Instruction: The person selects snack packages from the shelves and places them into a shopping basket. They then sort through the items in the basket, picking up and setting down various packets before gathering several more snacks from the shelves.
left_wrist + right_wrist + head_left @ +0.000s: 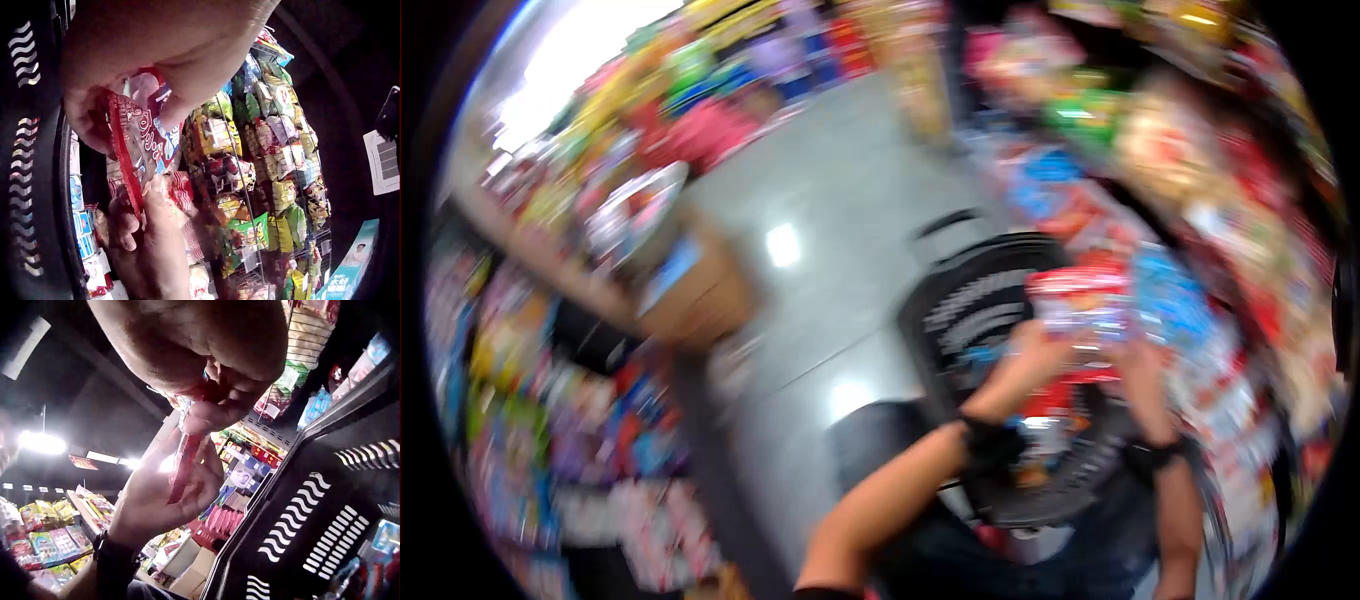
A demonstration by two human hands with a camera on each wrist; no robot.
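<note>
Both hands hold a red-edged, partly clear plastic snack packet point(1082, 300) over a black basket point(294, 478). The left hand point(1036, 355) grips one side of the packet, thumb and fingers bent around it in the left wrist view. My right hand point(1142, 380) pinches the other side, its curled fingers showing at the top of the right wrist view. Printed lettering runs across the packet point(147, 134) beside its red crimped edge. Under the hands, a red package point(1048, 402) and other small items lie in the basket.
Shelves of colourful packaged goods point(1190, 150) line the right side, with more racks of bagged snacks point(281, 131) there. A cardboard box point(705, 300) stands on the left by another display. Grey floor point(830, 200) runs between them. The head view is blurred.
</note>
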